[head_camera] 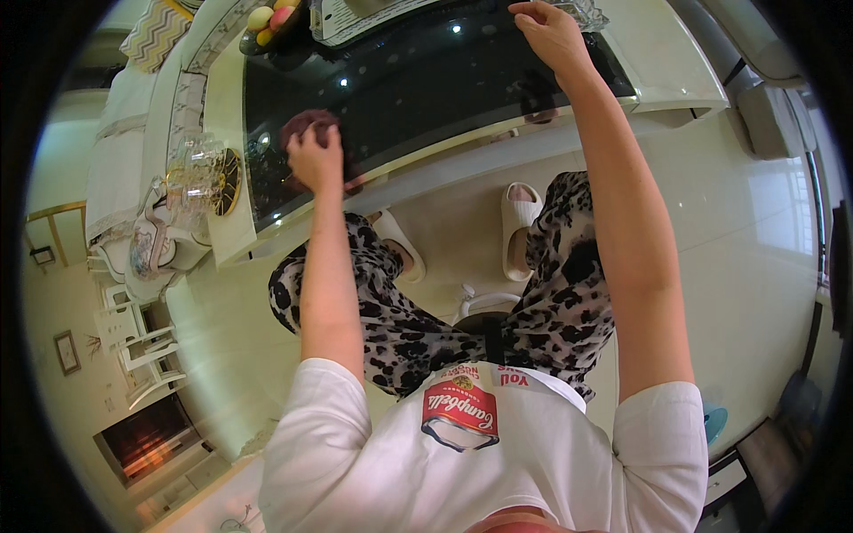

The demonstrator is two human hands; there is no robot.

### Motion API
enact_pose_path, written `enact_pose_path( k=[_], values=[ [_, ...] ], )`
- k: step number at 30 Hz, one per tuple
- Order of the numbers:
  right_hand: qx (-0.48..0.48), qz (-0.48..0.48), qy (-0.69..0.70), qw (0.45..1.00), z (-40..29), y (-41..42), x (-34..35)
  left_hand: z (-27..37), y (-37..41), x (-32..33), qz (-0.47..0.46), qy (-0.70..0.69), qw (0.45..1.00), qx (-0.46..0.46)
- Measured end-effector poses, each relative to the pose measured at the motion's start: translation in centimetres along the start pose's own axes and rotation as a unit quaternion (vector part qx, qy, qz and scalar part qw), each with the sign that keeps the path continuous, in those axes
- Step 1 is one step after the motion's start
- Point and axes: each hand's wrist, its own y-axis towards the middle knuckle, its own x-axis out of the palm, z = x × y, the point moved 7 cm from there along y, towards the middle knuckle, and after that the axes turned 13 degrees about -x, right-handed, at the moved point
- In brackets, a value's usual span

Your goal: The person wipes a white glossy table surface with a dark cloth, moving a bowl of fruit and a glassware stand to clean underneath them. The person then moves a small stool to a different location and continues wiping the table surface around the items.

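A dark red cloth [308,124] lies bunched on the glossy black top of a low table [413,100]. My left hand [316,156] grips it near the table's left end. Across the table, my right hand [552,34] is by the far edge, its thumb and fingers drawn close together. Whether anything is between those fingertips is not clear. Just beyond that hand stands a clear cut-glass dish [588,14], partly hidden by it.
A dark bowl of fruit [270,30] and a white patterned tray [373,23] stand at the back. Glass cups [200,166] sit on a gold-and-black stand [228,181] at the left end. A grey stool [766,123] is at the right.
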Motion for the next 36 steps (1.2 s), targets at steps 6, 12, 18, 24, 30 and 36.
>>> enact_pose_path(
  k=[6, 12, 18, 24, 30, 36],
  values=[
    [-0.026, -0.022, -0.025, 0.999, -1.7, 0.1, 0.7, 17.6, -10.1, -0.7, -0.068, -0.186, 0.954, 0.227],
    [-0.026, -0.034, -0.021, 0.999, -2.1, 0.2, 2.8, 26.0, -17.2, -2.0, -0.134, -0.272, 0.892, 0.336],
    [-0.064, -0.035, 0.033, 0.997, -0.9, 0.7, 5.3, 22.3, -18.3, -3.8, -0.041, -0.277, 0.868, 0.409],
    [-0.051, -0.098, 0.046, 0.993, -2.1, -0.9, 9.9, 12.9, -16.1, -5.8, -0.022, -0.210, 0.903, 0.375],
    [-0.091, -0.123, 0.007, 0.988, -4.1, -2.0, 11.6, 1.0, -11.5, -7.4, 0.016, -0.121, 0.955, 0.270],
    [-0.076, -0.126, 0.007, 0.989, -4.6, -2.0, 11.9, -5.4, -6.1, -9.8, -0.128, -0.223, 0.958, 0.131]
  ],
)
